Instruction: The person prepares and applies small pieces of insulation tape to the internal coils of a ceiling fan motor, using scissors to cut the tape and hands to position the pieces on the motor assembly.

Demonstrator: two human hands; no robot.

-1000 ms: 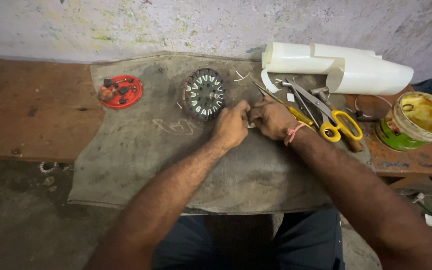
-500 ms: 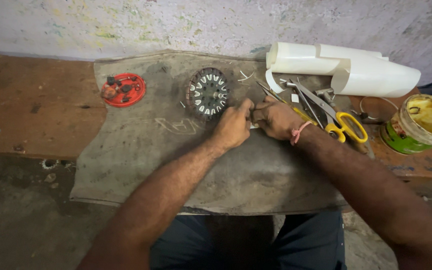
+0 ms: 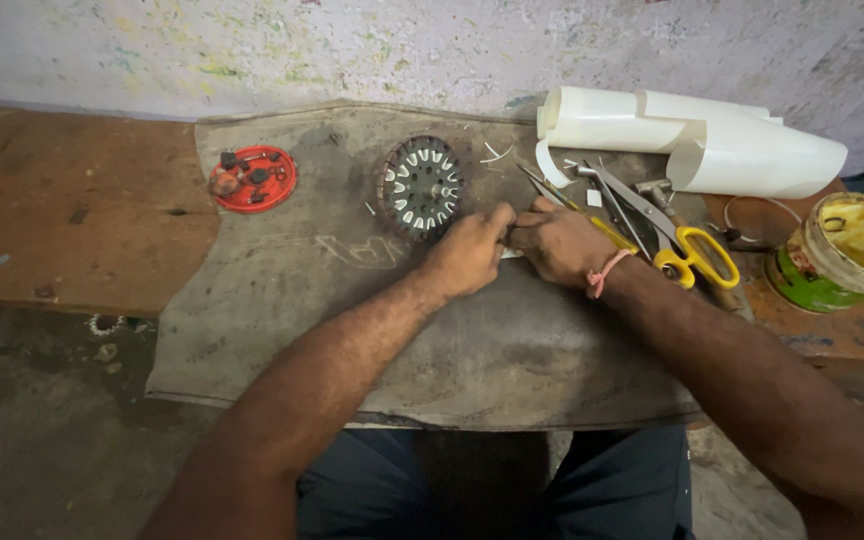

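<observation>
My left hand (image 3: 470, 252) and my right hand (image 3: 560, 242) meet over a grey cloth (image 3: 282, 290) spread on the bench. Their fingertips pinch a small white strip (image 3: 512, 254) between them; most of it is hidden by the fingers. A pink band circles my right wrist. Just beyond my left hand lies a round motor stator (image 3: 420, 186) with white slot liners. Scissors with yellow handles (image 3: 694, 258) lie right beside my right hand, with other thin tools next to them.
A red lid (image 3: 254, 178) with small parts sits at the cloth's far left. Rolled white sheets (image 3: 712, 140) lie against the wall at the right. An open green tin (image 3: 837, 255) stands at the right edge. The wooden bench (image 3: 72, 220) extends left.
Both hands stay together at the same spot on the cloth, with only small finger movement. The view has shifted slightly.
</observation>
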